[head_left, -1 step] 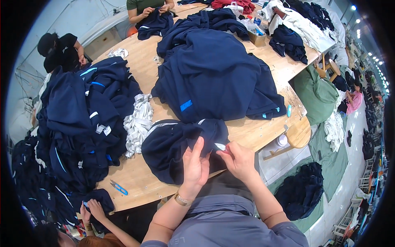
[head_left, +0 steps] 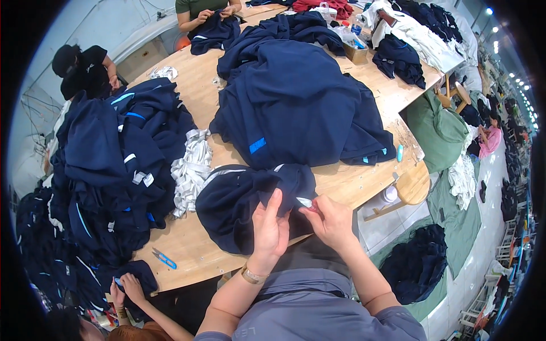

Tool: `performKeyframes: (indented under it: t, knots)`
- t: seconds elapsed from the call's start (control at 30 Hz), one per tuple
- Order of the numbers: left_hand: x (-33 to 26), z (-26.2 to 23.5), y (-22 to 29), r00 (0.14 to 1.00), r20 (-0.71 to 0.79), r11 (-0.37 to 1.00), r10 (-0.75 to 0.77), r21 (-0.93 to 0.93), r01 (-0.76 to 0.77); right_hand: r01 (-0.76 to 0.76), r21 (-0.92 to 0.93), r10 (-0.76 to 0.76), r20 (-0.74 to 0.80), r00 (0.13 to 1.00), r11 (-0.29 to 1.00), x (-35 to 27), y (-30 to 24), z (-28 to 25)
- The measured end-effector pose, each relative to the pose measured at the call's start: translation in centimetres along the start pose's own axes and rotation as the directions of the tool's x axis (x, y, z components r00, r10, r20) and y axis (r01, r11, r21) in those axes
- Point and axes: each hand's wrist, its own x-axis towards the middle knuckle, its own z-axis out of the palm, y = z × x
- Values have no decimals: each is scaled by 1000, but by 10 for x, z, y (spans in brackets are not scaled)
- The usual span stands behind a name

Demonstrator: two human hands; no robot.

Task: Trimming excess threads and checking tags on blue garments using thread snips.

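I have the right hand [head_left: 331, 223] just past the near edge of the counter [head_left: 190, 250], its thumb and forefinger pinched on a small white strip [head_left: 303, 202] at the edge of a navy garment [head_left: 227, 199]. The left hand [head_left: 270, 230] is against the same cloth with its thumb raised; some of its fingers are hidden by the fabric, so I cannot tell how firmly they grip. The garment lies bunched at the front of the counter, directly before the wearer, its near part lifted between the 2 hands.

Behind it I see a large navy pile [head_left: 290, 96] with a bright blue patch low on its front. To the left, a heap of white strips [head_left: 190, 170] sits between the garment and a second navy heap [head_left: 94, 148]. Blue-handled snips [head_left: 165, 259] rest near the counter's front edge, left of the garment. At lower left, a co-worker's hands [head_left: 134, 288] are at a piece of navy cloth [head_left: 142, 274]. Over on the right, I make out a wooden stool [head_left: 414, 186] beside the counter and a dark bundle [head_left: 415, 264] on green sheeting [head_left: 458, 233].
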Motion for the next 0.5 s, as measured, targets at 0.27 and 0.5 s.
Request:
performKeyframes:
  t: [0.27,0.5]
  knots:
    - [-1,2,-5,994,-33,992,100,86,-97,49,-159,-42,42,998,986,3,1,-3]
    - [-1,-9,-16,980,8,964,199,177,-197,61,-114,-56,46,997,992,2,4,-3]
